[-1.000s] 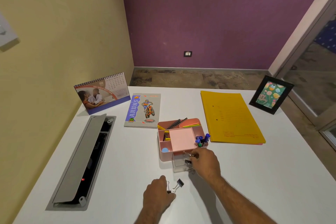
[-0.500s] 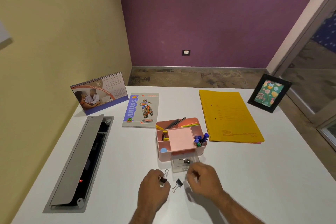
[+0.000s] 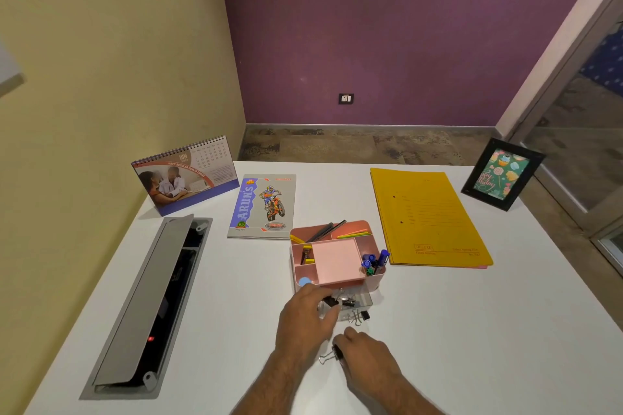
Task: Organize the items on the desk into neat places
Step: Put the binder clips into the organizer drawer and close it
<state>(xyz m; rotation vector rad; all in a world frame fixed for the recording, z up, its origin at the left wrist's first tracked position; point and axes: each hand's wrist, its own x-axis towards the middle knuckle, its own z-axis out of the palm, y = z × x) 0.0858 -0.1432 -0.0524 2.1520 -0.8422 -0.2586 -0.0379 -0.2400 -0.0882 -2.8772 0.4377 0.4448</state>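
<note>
On the white worktop (image 3: 472,330) a pink organiser (image 3: 337,254) stands near the middle, with pencils in its far compartment, blue pens at its right side and a flat pink pad across its centre. Its clear drawer (image 3: 359,301) is pulled out toward the near edge, and black binder clips lie inside it. The left hand (image 3: 305,322) reaches over the drawer's left part, its grip closed on a black binder clip (image 3: 332,301) pinched between thumb and fingertips just above the drawer. Another clip (image 3: 360,316) rests at the drawer's near edge. The right hand (image 3: 367,355) lies low on the worktop nearer the person, its grip closing on a further binder clip (image 3: 332,355) whose wire handles stick out to the left. Farther back, a notebook (image 3: 263,207) lies left of the organiser, a yellow folder (image 3: 428,217) right of it, a desk calendar (image 3: 185,173) at the far left and a picture frame (image 3: 502,173) at the far right. An open cable tray (image 3: 145,307) runs along the left side.
</note>
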